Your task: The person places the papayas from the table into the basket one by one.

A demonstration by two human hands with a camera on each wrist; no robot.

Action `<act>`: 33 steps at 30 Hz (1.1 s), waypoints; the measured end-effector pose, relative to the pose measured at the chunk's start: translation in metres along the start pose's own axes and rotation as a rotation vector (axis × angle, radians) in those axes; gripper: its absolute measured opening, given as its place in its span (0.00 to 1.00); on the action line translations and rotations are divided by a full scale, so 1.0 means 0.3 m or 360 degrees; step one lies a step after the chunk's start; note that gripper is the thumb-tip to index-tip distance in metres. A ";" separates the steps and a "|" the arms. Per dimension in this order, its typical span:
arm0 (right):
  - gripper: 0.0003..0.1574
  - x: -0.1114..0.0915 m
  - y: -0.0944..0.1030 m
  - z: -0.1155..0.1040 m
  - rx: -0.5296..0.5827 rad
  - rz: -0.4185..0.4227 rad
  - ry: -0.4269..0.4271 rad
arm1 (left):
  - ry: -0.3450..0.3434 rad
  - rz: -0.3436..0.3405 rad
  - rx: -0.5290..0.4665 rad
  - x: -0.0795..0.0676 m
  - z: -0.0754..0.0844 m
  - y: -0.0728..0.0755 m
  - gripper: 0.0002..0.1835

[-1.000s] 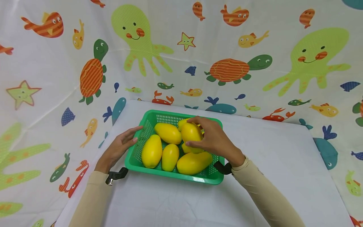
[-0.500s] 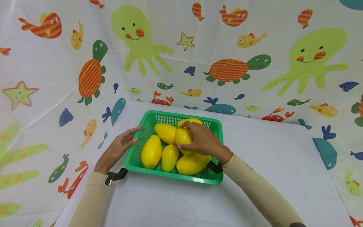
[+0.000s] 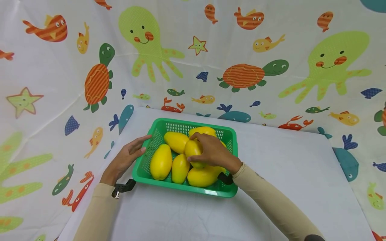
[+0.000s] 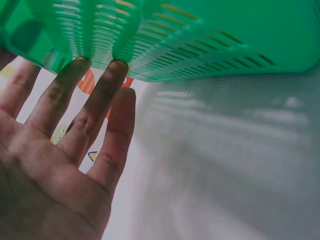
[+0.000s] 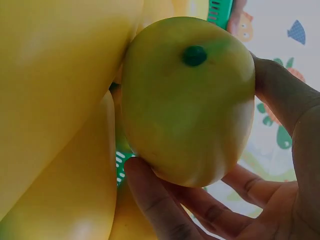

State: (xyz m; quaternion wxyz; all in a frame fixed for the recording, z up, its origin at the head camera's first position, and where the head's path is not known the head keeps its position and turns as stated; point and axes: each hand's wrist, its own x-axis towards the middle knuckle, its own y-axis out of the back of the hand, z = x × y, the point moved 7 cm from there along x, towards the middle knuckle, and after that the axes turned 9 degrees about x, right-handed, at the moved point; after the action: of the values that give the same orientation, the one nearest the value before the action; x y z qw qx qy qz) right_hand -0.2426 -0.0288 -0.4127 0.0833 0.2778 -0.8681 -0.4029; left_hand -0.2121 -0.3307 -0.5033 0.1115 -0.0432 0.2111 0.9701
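A green plastic basket point(image 3: 184, 189) with slotted walls holds several yellow mangoes, among them a large mango point(image 3: 161, 162) at the left and a long mango point(image 3: 202, 177) at the front. My right hand point(image 3: 214, 150) grips one mango point(image 3: 193, 150) between thumb and fingers, over the basket's middle. That mango's green stem spot faces the camera in the right wrist view, and the fingers point(image 5: 155, 197) curl round its lower side. At the basket's left side is my left hand point(image 3: 128, 155), its fingers extended; in the left wrist view the fingertips point(image 4: 118, 67) touch or nearly touch the wall.
The basket stands on a white-covered table point(image 3: 286, 160). Behind and to the left hangs a white cloth point(image 3: 187, 20) printed with sea animals. Another mango point(image 3: 202, 130) lies at the basket's back wall, partly behind the right hand.
My right hand has moved left and slightly toward the front with the held mango. More of the mango at the back wall now shows. The left hand has stayed in place.
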 end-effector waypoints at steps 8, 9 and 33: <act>0.45 0.001 -0.029 0.006 -0.0058 -0.0035 -0.0064 | 0.0009 -0.0006 0.0005 0.002 -0.006 -0.001 0.26; 0.46 -0.001 -0.029 0.006 -0.0068 -0.0026 -0.0063 | 0.0004 -0.0006 0.0003 0.002 -0.005 -0.001 0.26; 0.41 -0.278 0.183 0.274 0.0265 0.0665 -0.0155 | -0.0023 -0.0007 0.0011 0.004 -0.009 0.001 0.26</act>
State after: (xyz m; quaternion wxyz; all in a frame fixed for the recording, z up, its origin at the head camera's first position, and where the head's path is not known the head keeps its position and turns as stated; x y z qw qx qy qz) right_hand -0.2264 0.0992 -0.4196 0.0996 0.0781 -0.9399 -0.3170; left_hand -0.2133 -0.3320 -0.5059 0.1153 -0.0363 0.2134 0.9694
